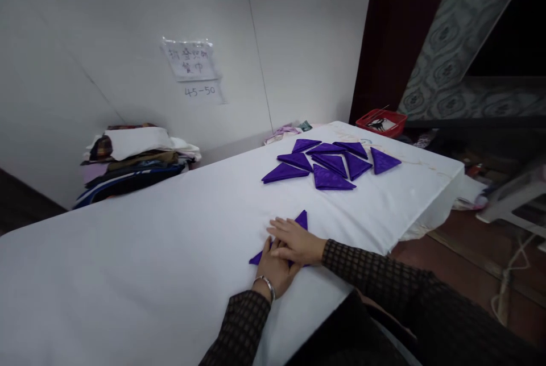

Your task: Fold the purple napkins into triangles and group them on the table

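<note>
A purple cloth napkin, folded into a triangle, lies on the white-covered table in front of me. Both of my hands press flat on it and hide its middle; only its corners show. My left hand, with a silver bracelet at the wrist, rests on the cloth with fingers stretched out. Across its fingers lies my right hand, also flat and open. Farther back on the table, several folded purple napkins lie close together, most of them triangles.
Stacked clothes stand beyond the table's far left edge. A red basket sits past the far right corner. Handwritten paper signs hang on the white wall. To the right are a white stool and a cable on the floor.
</note>
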{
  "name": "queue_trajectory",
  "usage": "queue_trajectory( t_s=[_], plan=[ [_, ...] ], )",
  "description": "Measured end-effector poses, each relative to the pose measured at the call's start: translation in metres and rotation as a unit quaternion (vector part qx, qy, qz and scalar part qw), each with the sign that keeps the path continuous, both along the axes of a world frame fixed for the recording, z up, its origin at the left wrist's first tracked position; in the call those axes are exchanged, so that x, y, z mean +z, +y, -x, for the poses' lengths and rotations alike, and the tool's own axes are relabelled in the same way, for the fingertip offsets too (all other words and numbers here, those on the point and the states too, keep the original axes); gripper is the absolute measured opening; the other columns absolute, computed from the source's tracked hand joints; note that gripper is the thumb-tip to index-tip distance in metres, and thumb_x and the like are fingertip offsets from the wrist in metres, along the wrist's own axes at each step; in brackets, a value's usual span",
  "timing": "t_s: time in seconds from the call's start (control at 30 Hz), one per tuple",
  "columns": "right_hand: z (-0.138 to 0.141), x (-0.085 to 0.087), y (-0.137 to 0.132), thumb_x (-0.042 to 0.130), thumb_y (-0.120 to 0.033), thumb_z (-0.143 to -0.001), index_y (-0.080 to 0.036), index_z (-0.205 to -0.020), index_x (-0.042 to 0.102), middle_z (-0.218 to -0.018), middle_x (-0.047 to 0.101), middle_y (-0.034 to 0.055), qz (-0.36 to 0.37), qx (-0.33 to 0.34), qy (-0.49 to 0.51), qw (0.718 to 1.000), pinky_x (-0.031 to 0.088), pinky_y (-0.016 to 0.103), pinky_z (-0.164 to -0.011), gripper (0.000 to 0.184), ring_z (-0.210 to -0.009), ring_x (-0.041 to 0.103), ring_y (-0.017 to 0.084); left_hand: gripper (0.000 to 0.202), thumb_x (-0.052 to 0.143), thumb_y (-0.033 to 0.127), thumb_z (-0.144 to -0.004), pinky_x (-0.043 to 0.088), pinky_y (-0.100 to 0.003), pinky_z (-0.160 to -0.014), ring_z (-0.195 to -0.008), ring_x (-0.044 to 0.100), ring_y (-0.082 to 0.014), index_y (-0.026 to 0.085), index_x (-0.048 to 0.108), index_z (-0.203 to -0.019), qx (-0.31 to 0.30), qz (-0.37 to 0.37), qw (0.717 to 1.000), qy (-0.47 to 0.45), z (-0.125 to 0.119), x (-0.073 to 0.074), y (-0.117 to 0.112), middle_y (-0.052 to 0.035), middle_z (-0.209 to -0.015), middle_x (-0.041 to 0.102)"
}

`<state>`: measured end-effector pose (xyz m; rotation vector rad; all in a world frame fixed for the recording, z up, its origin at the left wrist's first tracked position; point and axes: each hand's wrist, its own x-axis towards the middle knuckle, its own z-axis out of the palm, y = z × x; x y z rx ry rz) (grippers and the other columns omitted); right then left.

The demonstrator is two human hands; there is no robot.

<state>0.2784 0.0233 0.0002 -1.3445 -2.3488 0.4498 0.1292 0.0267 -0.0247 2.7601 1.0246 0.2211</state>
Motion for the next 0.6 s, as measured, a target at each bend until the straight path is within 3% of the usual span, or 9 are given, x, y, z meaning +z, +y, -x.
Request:
queue_trajectory(
  t_s=[0.1, 0.2, 0.37, 0.6],
  plan=[
    [-0.004, -0.008, 0.009, 0.036, -0.056, -0.09, -0.013, -0.142, 0.032, -0.148, 0.028, 0.0177, 0.043, 0.018, -0.024, 0.999, 0.016, 0.051, -0.11, 0.068, -0.138, 0.02, 0.03, 0.063, 0.037, 0.056, -0.086, 0.014, -0.051, -0.112, -0.137, 0.025, -0.0295, 0.025, 0.036, -0.141, 0.006, 0.009, 1.0, 0.01, 0.0, 0.0, 0.001, -0.0061, -0.146, 0.036],
    [-0.022, -0.014, 0.019, 0.034, -0.055, -0.092, -0.011, -0.141, 0.034, -0.148, 0.028, 0.0182, 0.034, -0.009, -0.048, 0.998, 0.014, 0.05, -0.11, 0.067, -0.138, 0.02, 0.03, 0.066, 0.035, 0.058, -0.086, 0.015, -0.053, -0.112, -0.137, 0.025, -0.0296, 0.021, 0.036, -0.141, 0.003, 0.025, 0.999, 0.03, 0.001, -0.003, 0.004, -0.0078, -0.145, 0.038],
    [-0.045, -0.016, 0.031, 0.032, -0.057, -0.091, -0.016, -0.142, 0.033, -0.149, 0.027, 0.0145, 0.039, -0.048, -0.073, 0.995, 0.012, 0.051, -0.11, 0.065, -0.138, 0.019, 0.029, 0.071, 0.031, 0.063, -0.085, 0.016, -0.053, -0.112, -0.139, 0.022, -0.0285, 0.021, 0.032, -0.143, -0.005, 0.026, 0.999, 0.041, 0.002, -0.007, 0.007, -0.0068, -0.148, 0.032],
    [-0.048, -0.023, 0.037, 0.029, -0.06, -0.091, -0.02, -0.143, 0.032, -0.15, 0.026, 0.0119, 0.034, -0.074, -0.095, 0.992, 0.01, 0.052, -0.11, 0.065, -0.139, 0.017, 0.027, 0.082, 0.04, 0.067, -0.079, 0.015, -0.052, -0.112, -0.14, 0.018, -0.029, 0.018, 0.029, -0.144, -0.001, 0.029, 0.998, 0.063, 0.0, -0.001, 0.007, -0.0083, -0.15, 0.026]
  ],
)
